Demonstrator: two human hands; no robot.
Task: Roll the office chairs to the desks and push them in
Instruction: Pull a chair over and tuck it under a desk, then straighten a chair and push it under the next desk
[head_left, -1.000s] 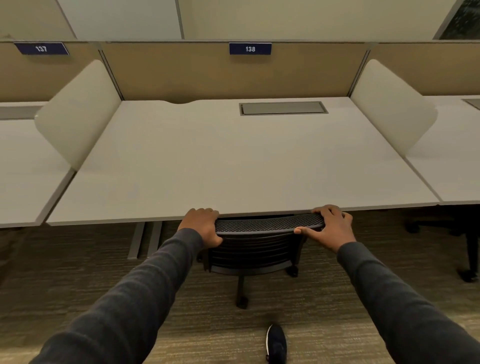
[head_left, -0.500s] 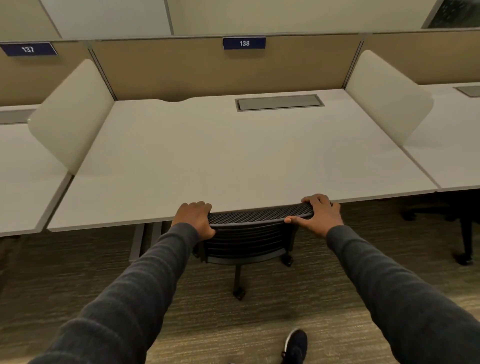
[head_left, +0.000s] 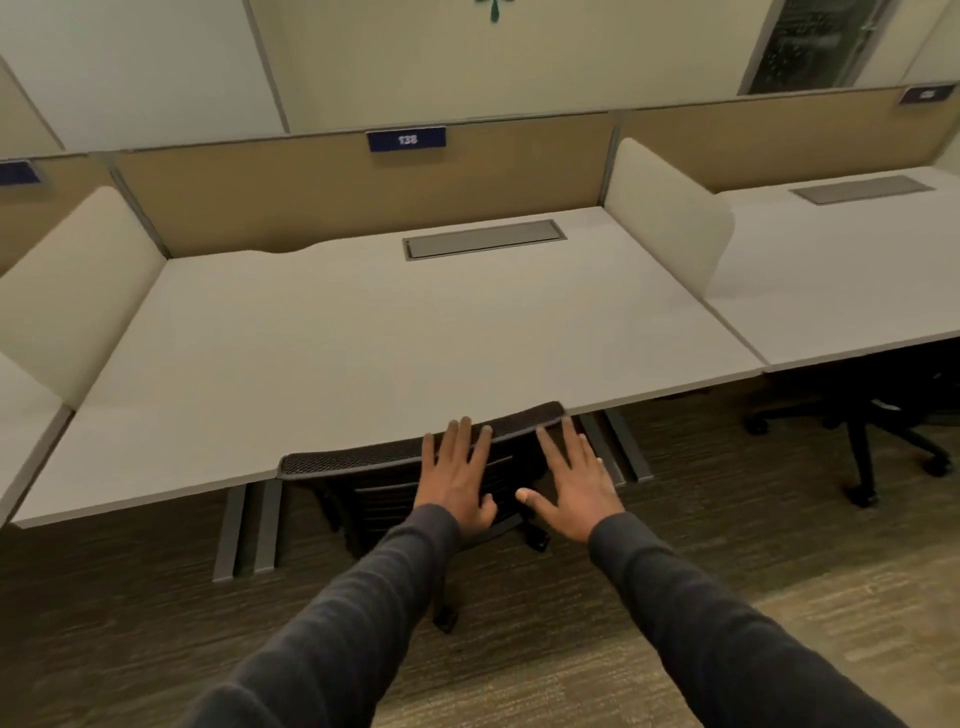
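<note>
A black mesh-backed office chair (head_left: 353, 462) stands tucked under the front edge of the white desk (head_left: 363, 332) labelled 138, with only its backrest top and part of its base showing. My left hand (head_left: 457, 478) and my right hand (head_left: 571, 483) hover side by side in front of the backrest's right half, palms down and fingers spread. Neither hand grips the chair. Whether the fingertips touch the backrest top is unclear.
Cream divider panels (head_left: 665, 218) flank the desk on both sides, with tan partitions behind. A second black chair (head_left: 878, 431) sits under the neighbouring desk (head_left: 841, 291) on the right. Grey desk legs (head_left: 249, 525) stand left of the chair. The floor is dark carpet.
Both hands have let go of the chair's backrest top and opened, moving close together toward its right half. The view has swung so the desk sits further left.
</note>
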